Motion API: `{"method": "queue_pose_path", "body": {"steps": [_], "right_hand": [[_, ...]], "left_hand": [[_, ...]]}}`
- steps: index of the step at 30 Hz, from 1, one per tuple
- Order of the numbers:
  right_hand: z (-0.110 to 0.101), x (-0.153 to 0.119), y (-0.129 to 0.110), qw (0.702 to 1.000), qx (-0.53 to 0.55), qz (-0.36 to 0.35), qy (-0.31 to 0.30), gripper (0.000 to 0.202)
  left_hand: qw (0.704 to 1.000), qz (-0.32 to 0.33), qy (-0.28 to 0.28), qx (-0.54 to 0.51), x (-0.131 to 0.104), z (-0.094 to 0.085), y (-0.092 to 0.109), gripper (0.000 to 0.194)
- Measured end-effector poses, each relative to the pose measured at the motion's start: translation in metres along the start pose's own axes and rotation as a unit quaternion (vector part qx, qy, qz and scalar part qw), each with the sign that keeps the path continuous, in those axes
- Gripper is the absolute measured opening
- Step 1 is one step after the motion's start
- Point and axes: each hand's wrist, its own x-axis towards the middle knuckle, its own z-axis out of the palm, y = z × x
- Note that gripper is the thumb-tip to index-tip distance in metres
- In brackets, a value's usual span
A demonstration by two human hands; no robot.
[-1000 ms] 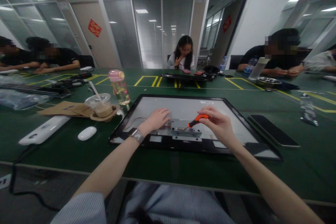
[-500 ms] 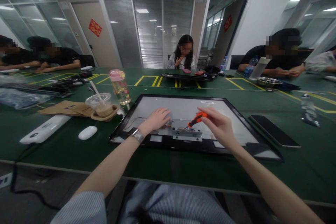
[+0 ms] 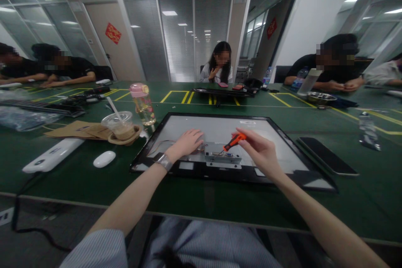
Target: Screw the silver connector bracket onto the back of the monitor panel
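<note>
Frame centre: right hand [image 3: 258, 147], fingers clamped on screwdriver [image 3: 235, 141], shaft at bracket [image 3: 223, 160]; left hand [image 3: 186, 142] beside it, fingers slightly apart; tabletop [image 3: 201, 194] extends below lower edge of panel [image 3: 216, 124]

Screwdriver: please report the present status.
Right hand grips screwdriver, tip at bracket. Left hand open, beside bracket, over panel. Phone beside panel, not blocking.

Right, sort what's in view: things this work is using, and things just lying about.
In use:
- orange-and-black screwdriver, in the right hand
- silver bracket, at its tip
- flat panel, under the left hand

Apparently just lying about:
- pink-lidded bottle
- plastic cup
- brown paper bag
- white oval object
- dark flat slab
</note>
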Motion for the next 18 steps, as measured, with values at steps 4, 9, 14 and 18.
{"method": "queue_pose_path", "body": {"steps": [4,9,14,18], "right_hand": [[-0.0008,0.0023,-0.0008,0.999,-0.045,-0.016,0.016,0.027],[-0.0013,0.0019,-0.008,1.0,-0.01,0.008,-0.025,0.037],[-0.0005,0.0009,-0.0047,1.0,0.013,0.008,-0.025,0.036],[-0.0026,0.0033,-0.0022,1.0,-0.029,-0.001,0.002,0.025]], "left_hand": [[1.0,0.001,0.005,0.002,-0.0006,0.0,0.0006,0.05],[1.0,-0.003,0.007,-0.004,-0.0009,0.001,-0.0006,0.051],[1.0,0.004,0.012,-0.006,-0.0003,0.0029,-0.0024,0.051],[1.0,0.014,0.019,0.001,-0.0004,0.0046,-0.0043,0.05]]}}
